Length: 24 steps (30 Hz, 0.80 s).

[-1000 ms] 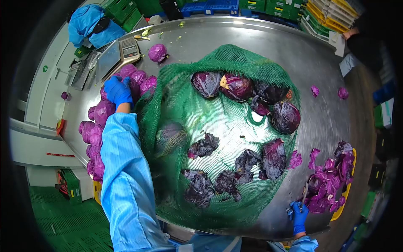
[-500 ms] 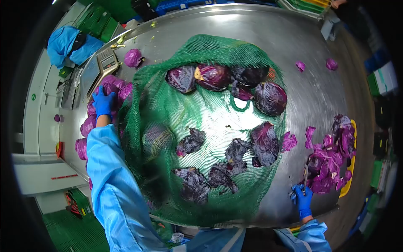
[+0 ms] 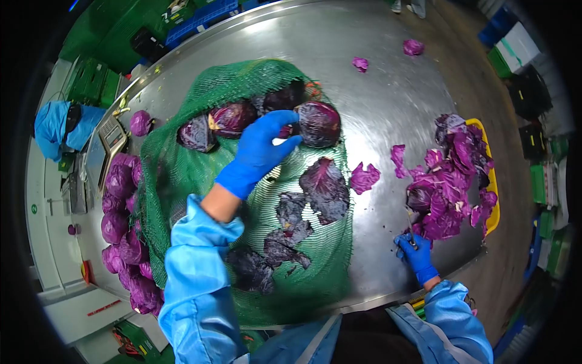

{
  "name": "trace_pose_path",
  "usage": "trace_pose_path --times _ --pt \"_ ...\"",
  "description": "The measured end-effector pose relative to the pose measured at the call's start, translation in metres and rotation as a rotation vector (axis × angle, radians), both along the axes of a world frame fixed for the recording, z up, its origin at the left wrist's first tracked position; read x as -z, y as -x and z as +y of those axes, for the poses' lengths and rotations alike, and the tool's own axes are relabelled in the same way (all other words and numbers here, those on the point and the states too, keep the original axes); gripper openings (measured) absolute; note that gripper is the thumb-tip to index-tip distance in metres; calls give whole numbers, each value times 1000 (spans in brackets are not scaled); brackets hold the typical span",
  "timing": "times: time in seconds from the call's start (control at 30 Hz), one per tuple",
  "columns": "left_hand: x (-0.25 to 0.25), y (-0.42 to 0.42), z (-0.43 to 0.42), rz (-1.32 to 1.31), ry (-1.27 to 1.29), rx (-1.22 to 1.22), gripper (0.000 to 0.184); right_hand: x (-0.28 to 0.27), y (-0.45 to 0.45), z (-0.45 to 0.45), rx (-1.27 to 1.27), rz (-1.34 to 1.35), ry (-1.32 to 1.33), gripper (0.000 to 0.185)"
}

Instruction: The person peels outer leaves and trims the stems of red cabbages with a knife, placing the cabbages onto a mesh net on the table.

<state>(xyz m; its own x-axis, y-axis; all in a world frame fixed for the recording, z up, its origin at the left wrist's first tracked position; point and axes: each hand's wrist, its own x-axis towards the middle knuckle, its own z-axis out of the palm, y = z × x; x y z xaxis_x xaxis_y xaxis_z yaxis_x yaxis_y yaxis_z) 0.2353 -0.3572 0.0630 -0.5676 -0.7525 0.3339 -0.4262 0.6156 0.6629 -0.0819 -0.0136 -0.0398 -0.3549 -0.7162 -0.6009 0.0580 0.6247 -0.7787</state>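
Note:
My left hand [image 3: 264, 148], in a blue glove, is over the green net bag [image 3: 212, 85] with thumb and fingers apart and nothing between them. Just right of its fingertips lies a dark red cabbage [image 3: 319, 124]. More dark cabbages [image 3: 232, 118] rest under the net's upper edge, and loose outer leaves [image 3: 325, 188] lie on the netting. At the lower right, my right hand [image 3: 415, 252] is closed around a small knife [image 3: 410, 223], its blade pointing up beside a heap of purple leaves [image 3: 445, 197].
Peeled purple cabbages [image 3: 115, 227] line the table's left side, near a scale [image 3: 112, 134]. A yellow crate [image 3: 492, 194] stands behind the leaf heap. Across the steel table [image 3: 357, 30] lie a leaf piece [image 3: 360, 64] and a small cabbage [image 3: 413, 47]. A person in blue [image 3: 63, 127] is at far left.
My left hand has moved from the peeled cabbages on the left to the dark cabbages over the net. The view has turned to the right. My right hand still holds the knife.

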Motion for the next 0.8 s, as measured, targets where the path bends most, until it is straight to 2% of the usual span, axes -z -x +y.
trace_pose_path --times 0.07,0.13,0.17,0.27,0.33,0.37,0.47,0.5,0.67,0.73,0.8 --pt "14 33 -2 -69 149 64 60 -4 0 -1 -35 11 -34 10" --pt "10 66 2 -254 199 34 70 -2 0 3 -8 -28 7 11" --pt "29 70 8 -352 219 9 73 -3 0 2 -31 -7 -1 12" --pt "12 66 55 -395 305 -48 69 1 4 3 -65 30 -38 14" --pt "25 41 82 -223 201 -70 67 12 6 6 -91 -1 6 17" --pt "32 34 93 0 131 -155 66 14 5 7 -72 -21 72 17" --pt "44 37 102 83 -89 -568 81 14 5 7 -58 -52 84 16" --pt "55 37 94 45 -197 -612 90 11 5 6 -73 -44 79 14" --pt "79 48 73 136 -134 -785 93 14 9 6 -81 -97 130 12" --pt "75 37 67 469 -378 -711 90 10 7 7 -63 -137 119 13" --pt "86 13 58 548 -433 -721 84 14 9 8 -60 -161 130 14"
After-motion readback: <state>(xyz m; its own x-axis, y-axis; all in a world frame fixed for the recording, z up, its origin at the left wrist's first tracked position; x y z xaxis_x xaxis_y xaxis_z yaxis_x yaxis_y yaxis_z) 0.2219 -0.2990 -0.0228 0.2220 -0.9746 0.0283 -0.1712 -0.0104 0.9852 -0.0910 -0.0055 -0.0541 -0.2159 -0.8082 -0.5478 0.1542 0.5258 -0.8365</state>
